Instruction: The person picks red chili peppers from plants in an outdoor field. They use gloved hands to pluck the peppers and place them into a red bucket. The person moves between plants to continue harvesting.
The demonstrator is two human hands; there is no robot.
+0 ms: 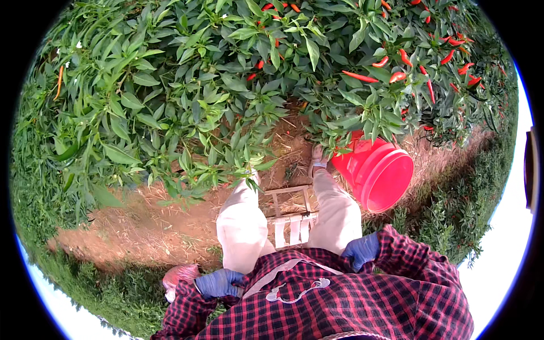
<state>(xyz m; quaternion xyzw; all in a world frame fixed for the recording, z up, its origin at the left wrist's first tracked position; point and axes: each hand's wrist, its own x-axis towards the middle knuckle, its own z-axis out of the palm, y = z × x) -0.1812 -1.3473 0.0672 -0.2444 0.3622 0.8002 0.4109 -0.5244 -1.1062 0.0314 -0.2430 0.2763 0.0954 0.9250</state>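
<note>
My left hand (218, 283), in a blue-grey glove, is at my left hip with its fingers closed on the edge of my red-and-black checked shirt (351, 303). On the other side, my right hand (361, 251) in a matching glove is curled at the shirt's lower edge by my right thigh. Its fingertips are partly hidden, and what they hold cannot be made out. A pale strap (277, 275) crosses the shirt front between the hands. Close to my left wrist is a reddish bag (180, 276). The red bucket (391, 178) lies tilted beyond my right hand, its mouth toward me.
Leafy chili plants (187, 73) fill the far side, with red chilies (360, 77) mostly at the right. Between my light trouser legs (241, 224) is a low frame with white slats (292, 229). Straw-strewn soil (153, 226) runs across; another green row (130, 289) grows behind me.
</note>
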